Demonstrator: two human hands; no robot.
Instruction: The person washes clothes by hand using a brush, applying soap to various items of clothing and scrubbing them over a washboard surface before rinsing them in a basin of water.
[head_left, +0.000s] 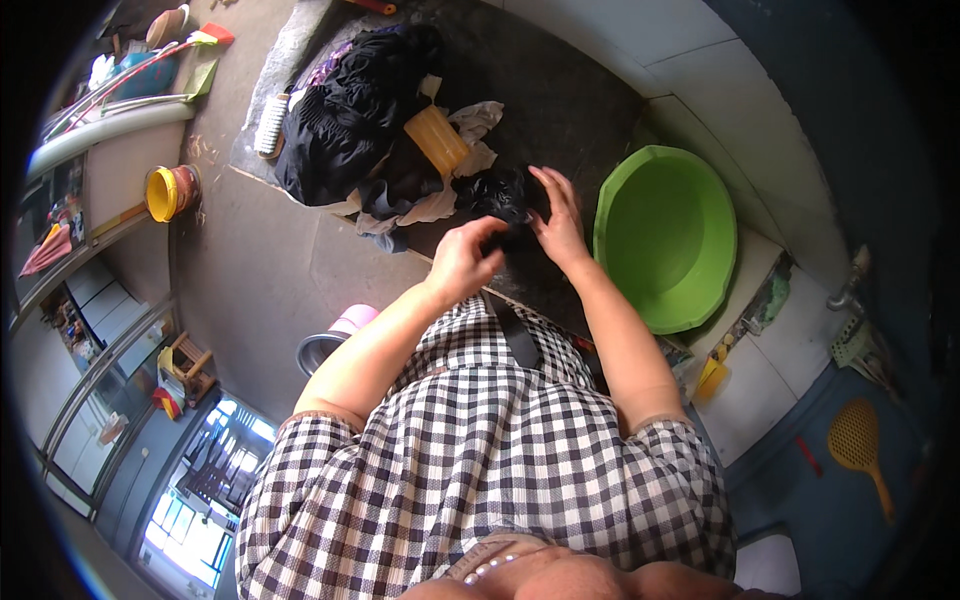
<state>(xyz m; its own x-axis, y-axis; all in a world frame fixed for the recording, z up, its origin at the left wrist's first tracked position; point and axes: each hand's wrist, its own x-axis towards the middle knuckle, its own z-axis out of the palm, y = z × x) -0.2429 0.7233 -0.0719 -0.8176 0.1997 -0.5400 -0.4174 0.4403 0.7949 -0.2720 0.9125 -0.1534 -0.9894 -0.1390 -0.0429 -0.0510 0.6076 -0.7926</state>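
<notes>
A small wet-looking black cloth lies bunched on the dark slab before me. My left hand is at its near edge, fingers curled in and pinching the fabric. At the cloth's right side is my right hand, its fingers arched and thumb apart; whether it grips the fabric is unclear. Just beyond the cloth, a yellow translucent soap bar rests on crumpled pale fabric. To the left rises a large heap of black clothing, with grey-blue fabric trailing over the slab's edge.
A green plastic basin stands close to my right arm. A white-bristled scrub brush lies beyond the heap at left. A tap is on the right wall. A yellow bucket and a pink container are lower left.
</notes>
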